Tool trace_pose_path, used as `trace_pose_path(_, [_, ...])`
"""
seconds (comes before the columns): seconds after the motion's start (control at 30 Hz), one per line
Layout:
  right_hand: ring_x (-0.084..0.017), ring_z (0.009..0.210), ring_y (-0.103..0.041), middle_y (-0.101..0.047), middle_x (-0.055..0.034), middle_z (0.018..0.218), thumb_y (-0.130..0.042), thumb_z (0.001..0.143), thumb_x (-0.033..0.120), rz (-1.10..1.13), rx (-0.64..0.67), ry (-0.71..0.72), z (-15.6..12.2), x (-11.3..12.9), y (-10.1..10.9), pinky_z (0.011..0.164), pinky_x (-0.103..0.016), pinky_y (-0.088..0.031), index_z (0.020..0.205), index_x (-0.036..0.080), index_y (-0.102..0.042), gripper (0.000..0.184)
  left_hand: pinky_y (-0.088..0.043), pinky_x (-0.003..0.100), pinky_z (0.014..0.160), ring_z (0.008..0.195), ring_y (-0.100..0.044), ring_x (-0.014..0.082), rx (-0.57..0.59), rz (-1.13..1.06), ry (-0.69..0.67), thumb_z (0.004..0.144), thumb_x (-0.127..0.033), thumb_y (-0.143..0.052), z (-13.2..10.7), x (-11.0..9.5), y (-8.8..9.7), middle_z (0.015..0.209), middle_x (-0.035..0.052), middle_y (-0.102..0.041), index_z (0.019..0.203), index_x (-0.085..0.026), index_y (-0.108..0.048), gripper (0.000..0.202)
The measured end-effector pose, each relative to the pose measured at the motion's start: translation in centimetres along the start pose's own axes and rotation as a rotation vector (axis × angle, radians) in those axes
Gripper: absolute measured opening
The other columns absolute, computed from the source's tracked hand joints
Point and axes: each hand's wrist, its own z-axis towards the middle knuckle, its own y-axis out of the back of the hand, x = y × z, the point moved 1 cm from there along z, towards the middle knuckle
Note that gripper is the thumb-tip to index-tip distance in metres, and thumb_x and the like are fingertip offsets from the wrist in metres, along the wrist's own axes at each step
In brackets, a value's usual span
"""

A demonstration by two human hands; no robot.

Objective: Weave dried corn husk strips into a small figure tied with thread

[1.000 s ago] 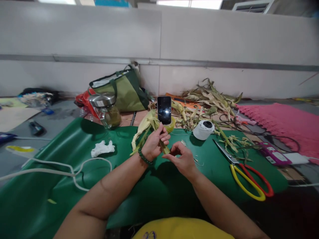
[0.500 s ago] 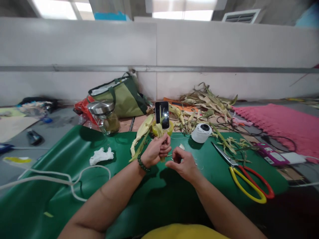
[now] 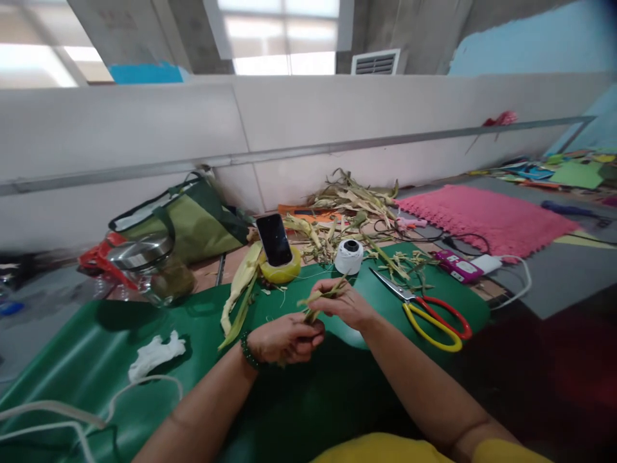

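Observation:
Both my hands meet over the green mat [image 3: 308,399] on a thin bundle of corn-husk strips [image 3: 319,298]. My left hand [image 3: 284,337], with a dark bead bracelet at the wrist, is closed around the bundle's lower end. My right hand [image 3: 343,302] pinches the upper end, with the strips sticking out past its fingers. A long pale husk leaf [image 3: 240,292] lies on the mat just left of my left hand.
A phone [image 3: 274,239] leans on a yellow tape roll [image 3: 284,273]. A white twine spool [image 3: 349,256], yellow-and-red scissors [image 3: 424,312], a husk pile [image 3: 354,202], a glass jar [image 3: 154,270], a green bag [image 3: 186,222], crumpled tissue [image 3: 155,354], white cord [image 3: 72,418] and a pink mat [image 3: 482,215] surround the mat.
The camera swung left and tilted, so the scene now slants. My left hand dropped lower on the bundle and lies flatter; my right hand rose from beside it onto the upper end.

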Motion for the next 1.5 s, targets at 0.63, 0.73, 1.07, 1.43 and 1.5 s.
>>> trace_pose_path(0.63, [-0.007, 0.041, -0.045, -0.053, 0.0048, 0.045, -0.073, 0.066, 0.05, -0.148, -0.041, 0.047, -0.5, 0.6, 1.0, 0.042, -0.02, -0.032, 0.062, 0.016, -0.057, 0.037, -0.043, 0.032, 0.081, 0.08, -0.06, 0.0186, -0.224, 0.298, -0.363, 0.075, -0.034, -0.065, -0.1, -2.5, -0.6, 0.076, 0.0062, -0.066, 0.085, -0.015, -0.065, 0.021])
trace_pose_path(0.73, [-0.007, 0.041, -0.047, -0.055, 0.0039, 0.046, -0.074, 0.065, 0.05, -0.15, -0.027, 0.066, 0.0, 0.4, 0.8, 0.041, -0.019, -0.031, 0.062, 0.016, -0.057, 0.038, -0.037, 0.025, 0.057, 0.054, -0.045, 0.0094, -0.287, 0.184, -0.293, 0.07, -0.031, -0.067, 0.3, -2.5, -0.6, 0.059, -0.0018, -0.05, 0.075, -0.014, -0.061, 0.019])
trace_pose_path(1.07, [-0.008, 0.045, -0.051, -0.06, 0.003, 0.05, -0.074, 0.067, 0.049, -0.016, -0.002, 0.108, -0.1, 0.0, 1.5, 0.043, -0.019, -0.033, 0.069, 0.017, -0.054, 0.038, -0.009, 0.023, 0.047, 0.046, -0.019, 0.0042, -0.236, 0.109, -0.235, 0.074, -0.044, -0.064, 0.1, -3.1, -1.2, 0.053, -0.0073, -0.029, 0.072, -0.011, -0.057, 0.033])
trace_pose_path(1.43, [-0.008, 0.046, -0.05, -0.063, 0.0016, 0.052, -0.076, 0.065, 0.045, -0.088, -0.05, 0.134, 0.5, 0.6, 2.6, 0.044, -0.02, -0.035, 0.067, 0.017, -0.057, 0.034, -0.007, 0.02, 0.041, 0.04, -0.012, 0.0035, -0.262, 0.104, -0.278, 0.079, -0.036, -0.057, 1.0, -3.7, -1.1, 0.047, -0.0109, -0.022, 0.072, -0.015, -0.051, 0.023])
trace_pose_path(1.5, [-0.007, 0.044, -0.048, -0.062, 0.0019, 0.05, -0.077, 0.063, 0.045, -0.078, -0.042, 0.123, 1.1, 0.7, 2.7, 0.043, -0.019, -0.034, 0.065, 0.017, -0.058, 0.034, -0.007, 0.019, 0.04, 0.039, -0.012, 0.0034, -0.269, 0.092, -0.289, 0.081, -0.033, -0.055, 1.1, -4.0, -1.1, 0.046, -0.011, -0.022, 0.074, -0.015, -0.051, 0.02])
